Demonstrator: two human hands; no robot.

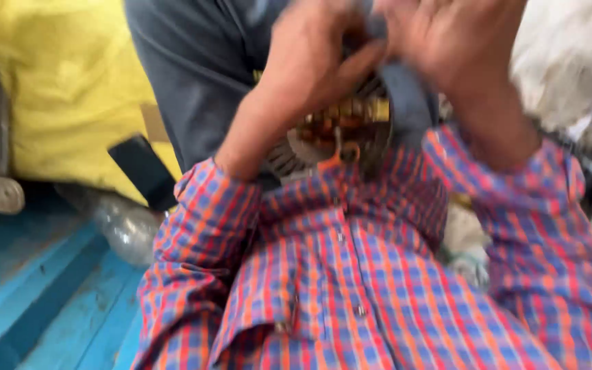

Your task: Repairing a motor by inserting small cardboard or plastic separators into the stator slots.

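Your left hand is curled tight, fingers folded in and thumb stretched right, pressing against a round metal part that looks like a motor stator, with a ring of thin steel laminations around copper-coloured windings. The grip of that hand is closed over the top edge of the part, though motion blur hides exactly where the fingertips land. Your right hand is just beside it at the upper right, palm toward you and fingers spread loosely upward; you can't tell from this view whether its grip has hold of anything, since the picture is blurred and a fold of grey cloth runs down between the hand and the part. The stator sits in the middle of the scene, held up close against your chest, just above the front of your plaid shirt, whose red, blue and orange checks fill the near half of the view. Both sleeves are pushed back from the wrists. Behind the hands a grey-blue garment covers the far centre. Further left lies a yellow sack with a dark flat object leaning at its lower edge, and a clear plastic bag rests on the blue painted wooden floor. At the far right is a pale, fuzzy heap, too blurred to identify.
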